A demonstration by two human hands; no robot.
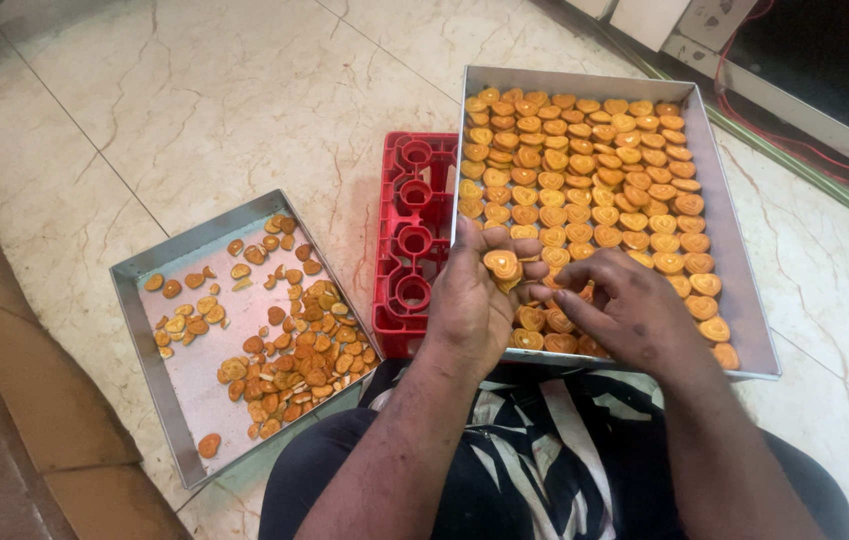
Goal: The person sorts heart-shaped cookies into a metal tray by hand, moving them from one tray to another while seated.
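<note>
While the big steel tray sits propped on a red plastic crate, the person looks mid-sort, picking through its rows of orange heart-shaped swirl cookies. The left hand, at the tray's near edge, has its fingers pinching one cookie; the right hand beside it has fingers curled on the cookies there, whether gripping can't be told. Left of that tray, a smaller tray on the marble floor holds loose, broken-looking pieces. Next move probably needs a gentle grip, they look crumbly.
</note>
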